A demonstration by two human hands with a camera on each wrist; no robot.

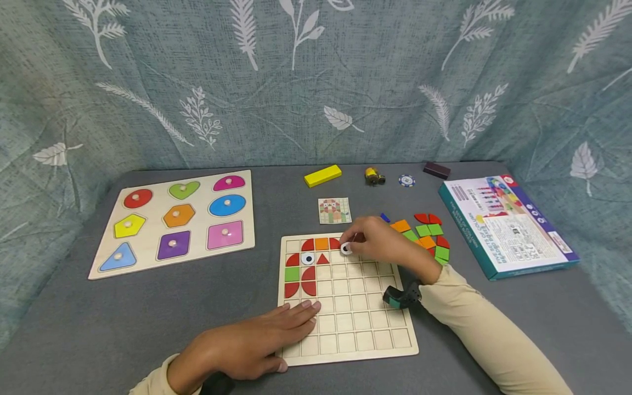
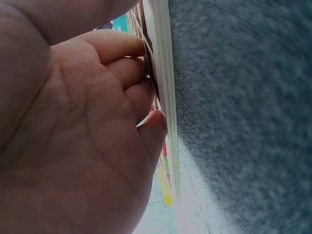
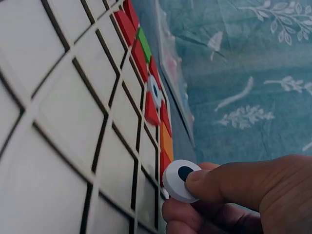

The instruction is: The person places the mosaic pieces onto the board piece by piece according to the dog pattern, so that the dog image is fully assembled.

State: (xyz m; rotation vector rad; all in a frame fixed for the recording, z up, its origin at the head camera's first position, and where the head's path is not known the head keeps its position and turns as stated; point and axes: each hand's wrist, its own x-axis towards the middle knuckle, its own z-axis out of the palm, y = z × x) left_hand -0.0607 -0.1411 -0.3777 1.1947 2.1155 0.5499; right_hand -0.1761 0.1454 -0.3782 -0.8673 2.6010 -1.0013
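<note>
My right hand (image 1: 371, 237) pinches a round white eye piece (image 3: 181, 180) with a dark pupil, close over the top rows of the wooden grid board (image 1: 365, 323). Flat on the board's lower left lies my left hand (image 1: 257, 338), fingers straight, thumb by the front edge. Pieces fill cells at the board's upper left: red quarter rounds (image 1: 292, 289), a green square (image 1: 292, 274), an orange square (image 1: 321, 243), a small red triangle (image 1: 322, 259) and another white eye piece (image 1: 308, 258). In the left wrist view the palm (image 2: 83, 122) shows beside the board's edge.
Behind the board lies a pattern card (image 1: 334, 210). Loose coloured pieces (image 1: 427, 241) lie right of it, beside a game box (image 1: 508, 225). A shape puzzle (image 1: 178, 219) is at left. Along the back are a yellow block (image 1: 323, 176), toy (image 1: 374, 176), chip (image 1: 407, 180) and dark block (image 1: 436, 170).
</note>
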